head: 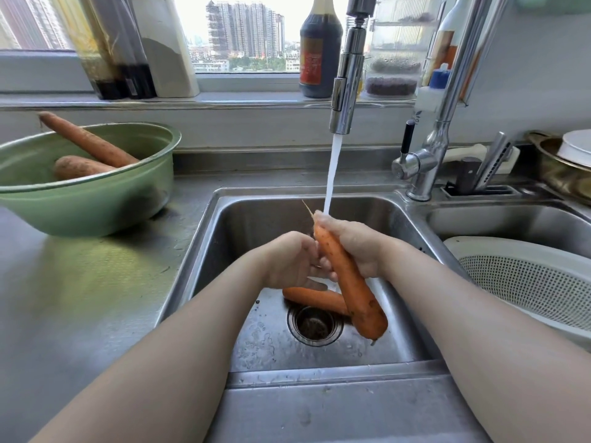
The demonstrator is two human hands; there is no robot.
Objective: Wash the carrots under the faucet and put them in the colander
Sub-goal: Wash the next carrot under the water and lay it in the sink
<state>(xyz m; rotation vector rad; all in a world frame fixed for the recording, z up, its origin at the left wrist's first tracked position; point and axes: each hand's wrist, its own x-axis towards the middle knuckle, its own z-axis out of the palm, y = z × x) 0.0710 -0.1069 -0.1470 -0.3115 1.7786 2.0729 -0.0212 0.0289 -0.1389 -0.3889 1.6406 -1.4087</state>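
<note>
My right hand (358,247) grips the thin end of an orange carrot (351,282) and holds it slanted over the sink (319,375), thick end down near the drain. Water from the faucet (347,75) falls onto my right hand and the carrot's tip. My left hand (287,260) sits just left of the carrot, its fingers touching it. A second carrot (313,300) lies on the sink floor beside the drain. Two unwashed carrots (86,145) rest in a green bowl (83,206) on the left counter. The white colander (527,282) sits in the right basin and holds nothing visible.
Bottles and jars line the window sill behind the faucet. A knife holder and a pot with a plate stand at the back right. The steel counter (80,298) stretches left of the sink.
</note>
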